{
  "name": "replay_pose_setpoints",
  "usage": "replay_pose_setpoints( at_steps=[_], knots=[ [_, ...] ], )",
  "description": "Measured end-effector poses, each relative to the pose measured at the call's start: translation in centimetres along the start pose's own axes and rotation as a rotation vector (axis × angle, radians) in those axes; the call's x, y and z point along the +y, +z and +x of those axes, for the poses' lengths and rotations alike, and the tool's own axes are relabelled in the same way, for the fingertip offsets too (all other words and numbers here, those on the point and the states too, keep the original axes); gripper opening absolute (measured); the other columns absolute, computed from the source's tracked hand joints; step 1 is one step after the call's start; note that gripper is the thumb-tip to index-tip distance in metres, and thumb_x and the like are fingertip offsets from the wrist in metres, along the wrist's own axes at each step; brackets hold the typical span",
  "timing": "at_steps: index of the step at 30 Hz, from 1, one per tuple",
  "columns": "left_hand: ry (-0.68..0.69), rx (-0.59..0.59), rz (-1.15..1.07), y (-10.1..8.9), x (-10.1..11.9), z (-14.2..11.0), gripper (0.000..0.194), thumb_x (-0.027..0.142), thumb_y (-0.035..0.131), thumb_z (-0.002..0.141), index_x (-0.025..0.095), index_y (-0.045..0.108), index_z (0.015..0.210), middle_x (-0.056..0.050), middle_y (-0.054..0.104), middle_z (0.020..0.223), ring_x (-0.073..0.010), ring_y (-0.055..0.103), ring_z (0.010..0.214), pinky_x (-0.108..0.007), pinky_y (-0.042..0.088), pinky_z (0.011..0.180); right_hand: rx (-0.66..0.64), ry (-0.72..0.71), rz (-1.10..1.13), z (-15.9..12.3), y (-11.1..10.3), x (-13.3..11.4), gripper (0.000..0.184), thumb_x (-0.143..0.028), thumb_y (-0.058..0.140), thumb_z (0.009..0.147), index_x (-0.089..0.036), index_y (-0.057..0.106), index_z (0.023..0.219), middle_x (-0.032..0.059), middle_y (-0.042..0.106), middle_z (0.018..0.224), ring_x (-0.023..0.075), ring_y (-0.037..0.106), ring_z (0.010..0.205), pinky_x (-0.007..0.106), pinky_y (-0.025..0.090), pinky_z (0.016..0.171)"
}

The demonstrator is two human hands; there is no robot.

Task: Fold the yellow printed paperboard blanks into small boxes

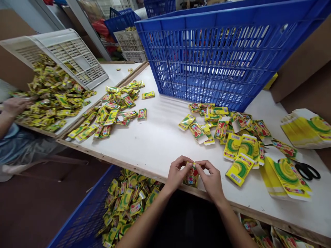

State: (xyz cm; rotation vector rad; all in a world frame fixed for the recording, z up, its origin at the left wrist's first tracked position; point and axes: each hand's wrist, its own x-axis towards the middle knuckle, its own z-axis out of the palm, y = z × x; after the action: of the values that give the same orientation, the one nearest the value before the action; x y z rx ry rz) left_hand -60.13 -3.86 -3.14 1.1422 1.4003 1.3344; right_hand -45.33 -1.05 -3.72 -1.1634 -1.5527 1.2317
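Note:
Near the table's front edge, my left hand [180, 172] and my right hand [209, 177] pinch the top end of a small yellow, green and red printed box [191, 176]. Thumbs and fingertips of both hands meet at its upper edge, hiding part of it. The box stands close to upright against the table edge. Beyond my hands, to the right, lies a pile of similar small boxes [232, 146], some with white end flaps sticking out. A stack of flattened cartons [287, 175] is at the right, with black-handled scissors [307, 171] beside it.
A large blue crate [207, 51] stands at the back of the white table [155, 134]. More small boxes [113, 106] lie left. A white basket [80, 62] spills packets [51, 96] near another person's hand [17, 106]. Below is a filled blue crate [80, 206].

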Motion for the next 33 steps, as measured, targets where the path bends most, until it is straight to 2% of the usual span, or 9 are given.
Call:
replay_pose_setpoints(
  at_steps=[6,10,15,17,20,23,27,30,33],
  knots=[
    [-0.01,-0.073,0.013,-0.3,-0.4,-0.4,0.018,0.031,0.068,0.081,0.016,0.074,0.088,-0.008,0.071,0.087,-0.0195,0.064,0.082,-0.029,0.05,0.076,-0.028,-0.119,-0.022,-1.0,-0.1,1.4,0.017,-0.033,0.06,0.087,-0.022,0.07,0.095,0.005,0.071,0.094,0.0207,0.063,0.089,0.033,0.049,0.077],
    [-0.01,0.003,0.058,-1.5,0.1,-0.9,0.017,0.03,0.066,0.082,0.017,0.073,0.09,-0.007,0.071,0.089,-0.0198,0.065,0.085,-0.029,0.051,0.078,-0.021,-0.057,-0.019,0.0,-0.6,1.1,0.021,-0.036,0.056,0.089,-0.022,0.07,0.097,0.006,0.071,0.096,0.0205,0.063,0.088,0.033,0.049,0.077],
    [-0.033,0.328,0.328,-9.7,3.1,-3.6,0.024,0.038,0.06,0.085,0.019,0.069,0.097,-0.005,0.07,0.092,-0.02,0.065,0.084,-0.029,0.052,0.074,0.099,0.025,-0.084,4.8,-1.1,1.0,0.031,-0.042,0.054,0.086,-0.019,0.073,0.095,0.012,0.063,0.119,0.0205,0.062,0.089,0.032,0.049,0.071],
    [0.027,0.425,0.544,-13.2,4.2,-4.8,0.026,0.038,0.062,0.083,0.02,0.068,0.101,-0.005,0.068,0.104,-0.0228,0.062,0.099,-0.032,0.048,0.088,0.058,0.054,-0.072,7.3,-0.5,1.5,0.036,-0.045,0.058,0.081,-0.02,0.073,0.102,0.0131,0.06,0.125,0.0193,0.061,0.083,0.032,0.049,0.069],
    [0.073,0.516,0.673,-15.7,4.7,-5.8,0.033,0.04,0.062,0.083,0.021,0.064,0.11,-0.007,0.065,0.114,-0.0238,0.06,0.104,-0.037,0.045,0.096,0.073,0.065,-0.052,10.4,1.0,2.2,0.047,-0.048,0.062,0.075,-0.018,0.071,0.109,0.0136,0.062,0.121,0.017,0.058,0.071,0.034,0.051,0.066],
    [0.071,0.489,0.618,-14.3,4.0,-5.2,0.031,0.038,0.06,0.085,0.02,0.063,0.109,-0.007,0.066,0.11,-0.0226,0.063,0.097,-0.037,0.048,0.092,0.11,0.034,-0.046,11.4,1.8,2.1,0.049,-0.05,0.057,0.077,-0.014,0.07,0.109,0.0136,0.065,0.115,0.0184,0.058,0.072,0.036,0.051,0.07],
    [0.163,0.297,0.506,-9.6,3.0,-2.3,0.024,0.031,0.057,0.088,0.022,0.062,0.109,-0.008,0.062,0.115,-0.0231,0.06,0.108,-0.038,0.048,0.094,0.134,-0.033,-0.087,9.2,0.2,0.4,0.039,-0.044,0.055,0.082,-0.014,0.072,0.101,0.0137,0.065,0.114,0.0217,0.059,0.085,0.036,0.047,0.077],
    [0.232,0.171,0.456,-5.9,2.8,-0.1,0.034,0.027,0.06,0.086,0.024,0.056,0.119,-0.009,0.056,0.127,-0.0252,0.05,0.124,-0.042,0.039,0.106,0.036,-0.151,-0.207,6.5,-1.4,-1.7,0.025,-0.038,0.056,0.086,-0.019,0.073,0.089,0.0088,0.07,0.098,0.0207,0.058,0.079,0.033,0.046,0.07],
    [0.183,-0.02,0.311,-2.9,2.0,0.8,0.041,0.023,0.064,0.082,0.023,0.052,0.122,-0.01,0.058,0.125,-0.0249,0.054,0.119,-0.041,0.041,0.104,-0.14,-0.28,-0.298,4.2,-1.8,-3.0,0.017,-0.03,0.056,0.088,-0.023,0.071,0.083,0.0053,0.07,0.085,0.0219,0.057,0.081,0.035,0.046,0.071]
  ],
)
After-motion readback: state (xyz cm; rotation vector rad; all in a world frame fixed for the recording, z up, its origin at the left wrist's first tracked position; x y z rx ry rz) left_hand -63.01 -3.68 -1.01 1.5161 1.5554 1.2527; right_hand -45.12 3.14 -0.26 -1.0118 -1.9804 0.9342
